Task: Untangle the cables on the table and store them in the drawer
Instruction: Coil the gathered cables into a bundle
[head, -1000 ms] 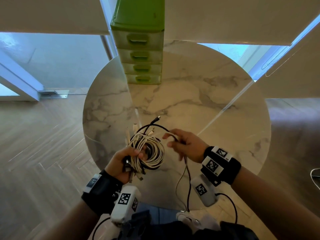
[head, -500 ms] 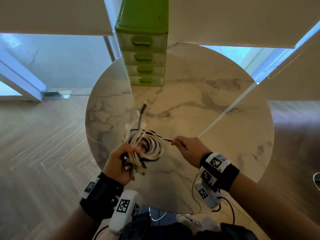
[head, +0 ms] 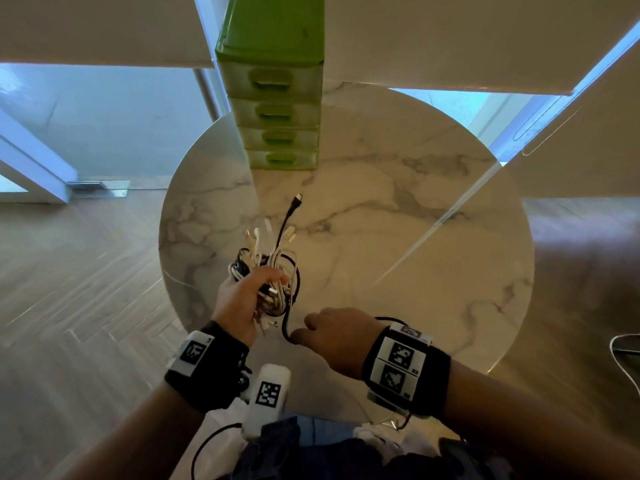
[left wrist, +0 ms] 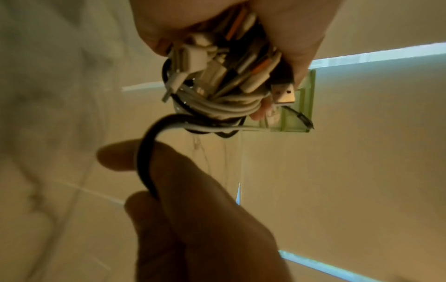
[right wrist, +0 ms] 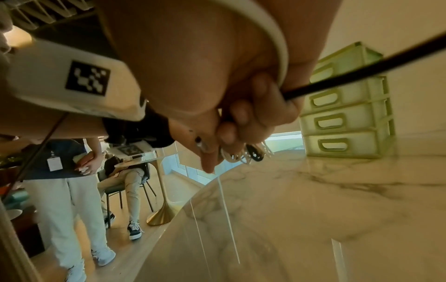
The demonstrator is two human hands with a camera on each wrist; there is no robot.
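Note:
A tangled bundle of white and black cables (head: 277, 271) hangs above the near left of the round marble table (head: 415, 237), gripped in my left hand (head: 242, 299). One black cable (head: 286, 323) runs down out of the bundle into my right hand (head: 329, 332), whose fingers curl round it just below and right of the bundle. Its plug end (head: 298, 199) sticks out beyond the bundle. In the left wrist view, USB plugs poke out of the bundle (left wrist: 229, 80) and the black cable (left wrist: 146, 162) passes between the right hand's fingers (left wrist: 193, 209). All drawers of the green drawer unit (head: 277, 116) are closed.
The drawer unit (right wrist: 347, 114) stands at the table's far edge. A white cable (head: 623, 362) lies on the wooden floor at the right. In the right wrist view, a standing person (right wrist: 60, 171), a seated person (right wrist: 128, 175) and another table's gold foot (right wrist: 161, 211) are off to the left.
My right hand has moved from the right of the bundle toward me, to below it, drawing the black cable along. My left hand keeps hold of the bundle and has turned it.

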